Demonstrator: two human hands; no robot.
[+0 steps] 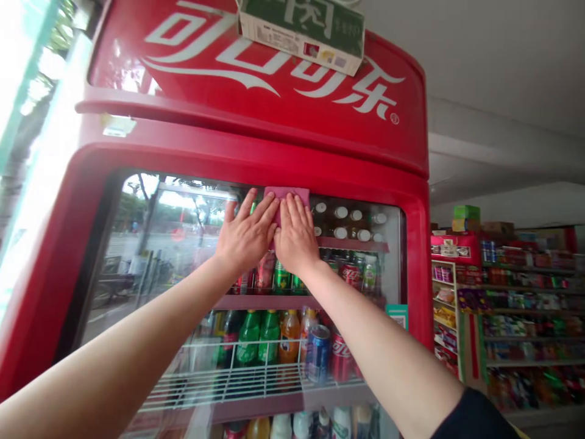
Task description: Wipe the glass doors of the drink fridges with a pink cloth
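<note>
A tall red drinks fridge (pixel 256 146) with white lettering stands right in front of me. Both my hands lie flat on its glass door (pixel 150 256), near the top of the pane. My left hand (pixel 247 235) and my right hand (pixel 296 235) are side by side, fingers stretched upward. Under their fingertips is a dark pink cloth (pixel 287 192), pressed against the glass; only its top edge shows above my fingers. Behind the glass are shelves of bottles and cans (pixel 283 341).
A green and white carton (pixel 301 30) sits on top of the fridge. To the right, shop shelves (pixel 512 305) packed with goods run back along the wall. Daylight and a street scene reflect in the left part of the glass.
</note>
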